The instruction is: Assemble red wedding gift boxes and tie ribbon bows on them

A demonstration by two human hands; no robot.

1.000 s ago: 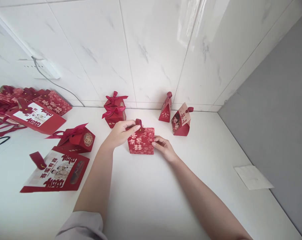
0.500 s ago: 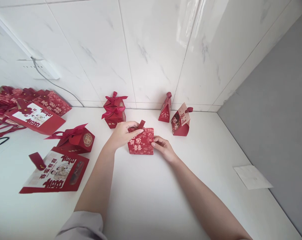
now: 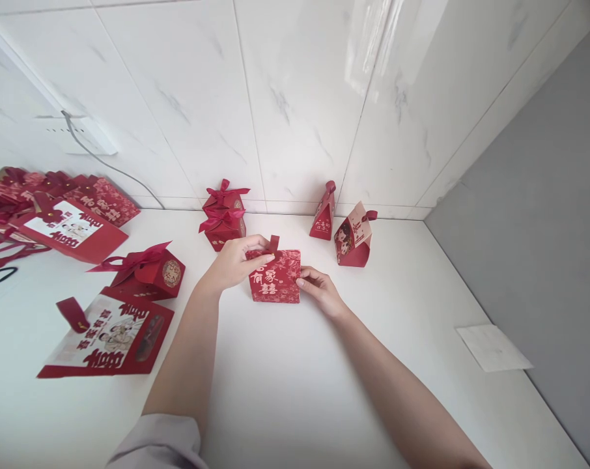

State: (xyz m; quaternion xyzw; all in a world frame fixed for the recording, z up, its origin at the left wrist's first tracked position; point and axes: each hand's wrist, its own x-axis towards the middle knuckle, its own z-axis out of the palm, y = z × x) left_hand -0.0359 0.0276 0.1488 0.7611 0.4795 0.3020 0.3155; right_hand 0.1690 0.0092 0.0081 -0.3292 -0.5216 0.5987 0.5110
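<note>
A red patterned gift box (image 3: 282, 280) with pale lettering stands on the white counter (image 3: 285, 378) between my hands. A short dark-red ribbon loop (image 3: 274, 243) sticks up from its top edge. My left hand (image 3: 239, 262) pinches the upper left edge of the box, thumb in front and fingers behind. At the right side edge, my right hand (image 3: 320, 288) grips the box between thumb and fingers; its fingertips are partly hidden behind it. Just beyond my left hand stand two red boxes with ribbon bows (image 3: 224, 228).
A slim red box (image 3: 323, 218) and a pink-and-red box (image 3: 354, 238) stand near the tiled wall. Leftward are a bow-tied red box (image 3: 148, 273), a large printed gift box (image 3: 112, 335) and a heap of red boxes (image 3: 45, 195). A white paper (image 3: 493, 347) lies right.
My left hand has shifted slightly left along the top edge of the box. The right hand keeps its grip, and the other boxes stay in place.
</note>
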